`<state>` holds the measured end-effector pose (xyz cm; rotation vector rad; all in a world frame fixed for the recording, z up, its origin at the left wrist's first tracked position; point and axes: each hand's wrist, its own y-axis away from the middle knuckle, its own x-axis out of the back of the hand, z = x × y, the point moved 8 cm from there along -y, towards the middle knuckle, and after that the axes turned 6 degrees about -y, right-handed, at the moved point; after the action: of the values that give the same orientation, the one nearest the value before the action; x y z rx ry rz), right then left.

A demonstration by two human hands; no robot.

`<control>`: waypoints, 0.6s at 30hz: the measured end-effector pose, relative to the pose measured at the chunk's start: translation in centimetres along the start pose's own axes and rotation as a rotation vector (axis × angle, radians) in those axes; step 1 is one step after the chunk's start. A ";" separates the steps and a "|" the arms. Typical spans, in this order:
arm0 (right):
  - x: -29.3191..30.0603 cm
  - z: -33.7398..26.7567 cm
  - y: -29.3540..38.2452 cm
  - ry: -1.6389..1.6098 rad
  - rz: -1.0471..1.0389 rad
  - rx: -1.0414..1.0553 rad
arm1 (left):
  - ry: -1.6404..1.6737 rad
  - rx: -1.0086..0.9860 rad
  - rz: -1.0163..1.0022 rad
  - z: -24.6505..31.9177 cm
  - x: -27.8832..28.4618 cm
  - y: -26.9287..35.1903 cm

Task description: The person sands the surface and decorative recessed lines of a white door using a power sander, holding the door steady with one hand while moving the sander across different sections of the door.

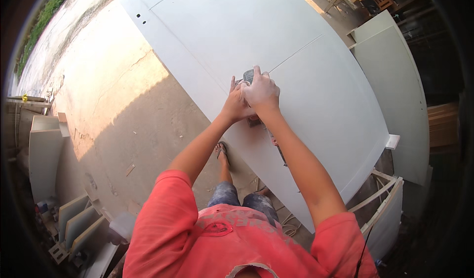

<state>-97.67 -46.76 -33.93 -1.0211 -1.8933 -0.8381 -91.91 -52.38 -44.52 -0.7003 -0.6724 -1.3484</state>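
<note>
A large white door panel with routed grooves and two small dark holes lies flat before me. Both my hands meet over a dark hand-held power tool resting on this panel, near its left long edge. Its rounded dark end shows between my fingers; most of its body is covered, so its exact kind is unclear. My left hand wraps its near left side. Pale dust coats my right hand, which grips the tool from above. A red and black object on the panel is partly hidden behind my right forearm.
A pale curved panel stands right of the door, with a white-sided frame nearer me. Several board pieces lean at lower left, below a pale cabinet-like box. Coiled cord lies on the concrete floor near my feet.
</note>
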 end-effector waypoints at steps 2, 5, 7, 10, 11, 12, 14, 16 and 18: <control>0.2 0.0 -1.0 0.002 0.044 -0.018 | -0.096 -0.257 -0.015 -0.6 1.5 -1.4; 1.6 1.2 -2.8 0.033 0.026 -0.104 | -0.269 -0.380 -0.045 -3.7 4.1 -3.8; 2.2 2.1 -4.5 0.043 0.046 -0.131 | -0.477 -0.202 0.025 -10.4 6.7 -5.5; 4.0 4.7 -7.6 0.086 0.113 -0.196 | -0.612 0.244 0.133 -20.6 11.8 -6.5; 4.8 5.1 -8.7 0.101 0.134 -0.224 | -0.622 0.316 0.155 -23.3 13.7 -6.6; 5.4 5.9 -9.9 0.111 0.161 -0.240 | -0.628 0.388 0.176 -25.1 15.2 -6.8; 6.7 7.9 -12.4 0.134 0.213 -0.279 | -0.630 0.422 0.176 -26.5 16.3 -7.3; 8.0 9.5 -14.8 0.153 0.255 -0.303 | -0.625 0.438 0.184 -26.8 16.8 -7.4; 9.1 11.2 -17.1 0.174 0.281 -0.325 | -0.618 0.440 0.210 -26.5 16.9 -7.1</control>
<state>-119.53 -42.16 -33.99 -1.3282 -1.4544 -1.0489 -96.46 -84.13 -47.64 -0.8006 -1.3022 -0.7389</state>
